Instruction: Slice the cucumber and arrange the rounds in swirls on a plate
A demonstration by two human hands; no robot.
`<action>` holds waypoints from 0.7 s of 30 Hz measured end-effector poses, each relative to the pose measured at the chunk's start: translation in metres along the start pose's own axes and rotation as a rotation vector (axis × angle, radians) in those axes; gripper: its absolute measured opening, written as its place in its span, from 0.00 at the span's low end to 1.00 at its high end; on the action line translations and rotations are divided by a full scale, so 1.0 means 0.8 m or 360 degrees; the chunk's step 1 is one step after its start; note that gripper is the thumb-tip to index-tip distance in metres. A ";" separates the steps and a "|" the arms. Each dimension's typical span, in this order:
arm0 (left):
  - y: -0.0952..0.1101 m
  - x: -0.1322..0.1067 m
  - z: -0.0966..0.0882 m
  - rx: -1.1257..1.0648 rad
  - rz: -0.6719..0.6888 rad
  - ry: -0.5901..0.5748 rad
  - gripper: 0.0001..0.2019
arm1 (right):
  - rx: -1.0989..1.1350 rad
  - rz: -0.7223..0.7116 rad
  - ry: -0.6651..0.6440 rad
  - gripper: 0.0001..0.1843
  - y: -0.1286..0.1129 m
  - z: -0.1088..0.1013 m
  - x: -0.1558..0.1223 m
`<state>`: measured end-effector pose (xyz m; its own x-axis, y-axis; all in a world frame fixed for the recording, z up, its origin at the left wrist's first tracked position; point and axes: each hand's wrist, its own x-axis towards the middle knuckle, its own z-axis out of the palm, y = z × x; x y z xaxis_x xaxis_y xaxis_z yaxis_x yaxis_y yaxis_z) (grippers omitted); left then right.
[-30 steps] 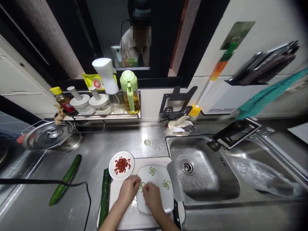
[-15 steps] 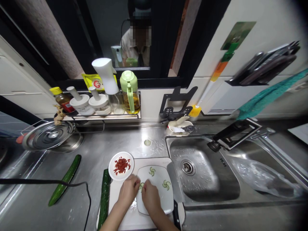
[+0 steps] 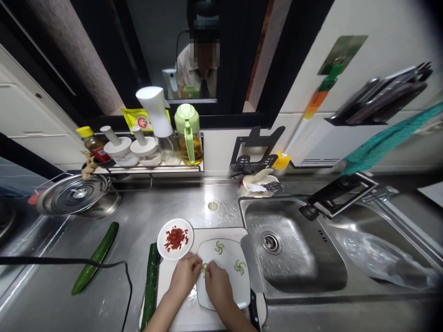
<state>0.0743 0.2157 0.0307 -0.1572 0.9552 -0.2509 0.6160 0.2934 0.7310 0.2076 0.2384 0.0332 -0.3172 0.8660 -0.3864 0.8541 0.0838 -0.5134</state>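
A white square plate (image 3: 235,291) rests on a light cutting board (image 3: 166,273). Thin cucumber slices form small pinwheels on it, one at the top (image 3: 219,247) and one at the right (image 3: 239,267). Between my hands, at the plate's left side, lies a third partly covered group of slices (image 3: 204,268). My left hand (image 3: 188,275) is closed at the plate's left edge, fingertips bunched beside that group. Over the plate, my right hand (image 3: 218,283) is closed too, its fingertips at the same slices. Whatever either hand pinches is hidden.
A white dish (image 3: 162,242) of red goji berries stands behind my left hand. One cucumber (image 3: 150,286) lies along the board's left edge, another (image 3: 95,259) farther left near a black cable (image 3: 114,263). A knife (image 3: 254,308) lies right of the plate, beside the sink (image 3: 294,263).
The view has shifted slightly, so everything sits a little farther right. Both hands stay closed at the same cucumber slices, with hardly any movement.
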 end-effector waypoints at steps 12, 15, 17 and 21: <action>-0.050 -0.004 -0.048 0.0254 -0.0480 0.0583 0.11 | 0.0079 -0.0091 -0.0020 0.09 0.023 -0.014 -0.011; -0.059 0.004 -0.059 0.0320 -0.0606 0.0630 0.13 | 0.0092 -0.0102 -0.0031 0.09 0.026 -0.012 -0.013; -0.060 0.008 -0.062 0.0357 -0.0667 0.0607 0.15 | 0.0095 -0.0104 -0.0030 0.09 0.027 -0.012 -0.013; -0.058 0.014 -0.064 0.0408 -0.0783 0.0544 0.16 | 0.0099 -0.0105 -0.0032 0.10 0.028 -0.013 -0.015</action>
<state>0.0049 0.2146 0.0267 -0.6788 0.6826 -0.2707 0.5674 0.7215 0.3969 0.2349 0.2351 0.0343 -0.3809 0.8495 -0.3651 0.8040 0.1093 -0.5845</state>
